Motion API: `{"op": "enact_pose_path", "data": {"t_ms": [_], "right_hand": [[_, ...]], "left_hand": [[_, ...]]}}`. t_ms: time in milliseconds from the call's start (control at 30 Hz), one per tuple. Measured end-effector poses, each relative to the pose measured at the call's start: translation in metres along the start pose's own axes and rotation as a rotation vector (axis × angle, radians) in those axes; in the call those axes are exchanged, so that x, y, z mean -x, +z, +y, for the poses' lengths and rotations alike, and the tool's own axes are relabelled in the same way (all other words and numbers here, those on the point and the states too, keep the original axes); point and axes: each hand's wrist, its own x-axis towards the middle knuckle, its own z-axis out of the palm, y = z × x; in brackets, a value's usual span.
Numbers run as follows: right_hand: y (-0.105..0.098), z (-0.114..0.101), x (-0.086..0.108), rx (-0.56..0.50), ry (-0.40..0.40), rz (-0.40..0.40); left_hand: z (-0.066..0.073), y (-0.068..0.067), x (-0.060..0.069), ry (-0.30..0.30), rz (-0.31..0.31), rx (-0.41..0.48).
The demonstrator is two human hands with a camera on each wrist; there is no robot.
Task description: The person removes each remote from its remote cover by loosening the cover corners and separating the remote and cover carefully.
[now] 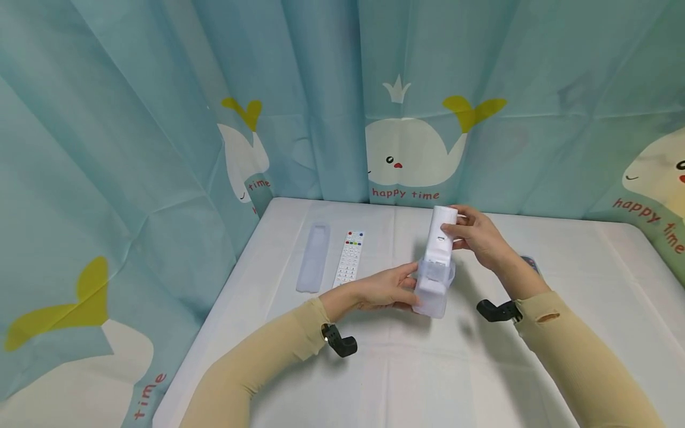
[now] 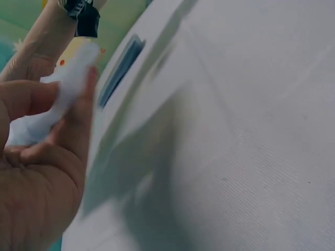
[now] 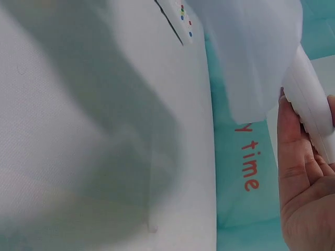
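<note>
A white remote control (image 1: 440, 232) is held up over the table, its back towards the head camera. Its lower part sits inside a translucent remote cover (image 1: 431, 303), with a loose flap around the middle. My left hand (image 1: 384, 289) pinches the cover from the left side, thumb and fingers on it. My right hand (image 1: 480, 239) grips the upper end of the remote. In the right wrist view, the remote (image 3: 310, 91) is between thumb and fingers, and the cover (image 3: 251, 63) hangs beside it. The left wrist view shows the cover (image 2: 68, 89) blurred in the fingers.
Left of the hands, another translucent cover (image 1: 313, 259) lies flat beside a white remote with coloured buttons (image 1: 349, 257). A dark remote (image 1: 530, 261) is partly hidden behind the right forearm. A blue whale-print curtain (image 1: 332, 107) hangs behind the white table (image 1: 374, 368).
</note>
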Motion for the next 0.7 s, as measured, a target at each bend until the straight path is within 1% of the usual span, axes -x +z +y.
{"op": "enact_pose_path", "data": {"t_ms": [100, 200, 300, 400, 567, 700], "right_hand": [[0.0007, -0.0007, 0.0011, -0.007, -0.007, -0.009], [0.0018, -0.0015, 0.0019, -0.001, -0.010, -0.022], [0.0023, -0.0017, 0.0022, 0.015, -0.010, -0.031], [0.0026, -0.0016, 0.0021, 0.028, -0.010, -0.024], [0.0025, -0.0003, 0.0007, 0.044, -0.019, -0.014], [0.0015, 0.0004, -0.0004, 0.052, -0.023, -0.009]], "left_hand": [[0.0014, 0.0002, -0.0025, -0.007, 0.051, -0.036], [0.0027, 0.0001, -0.0044, -0.016, 0.096, -0.044], [0.0036, 0.0001, -0.0048, -0.034, 0.090, -0.024], [0.0033, 0.0006, -0.0044, -0.040, 0.078, -0.012], [-0.0009, 0.0011, -0.0048, -0.019, 0.075, 0.003], [-0.0032, 0.0012, -0.0039, 0.007, 0.042, 0.020]]}}
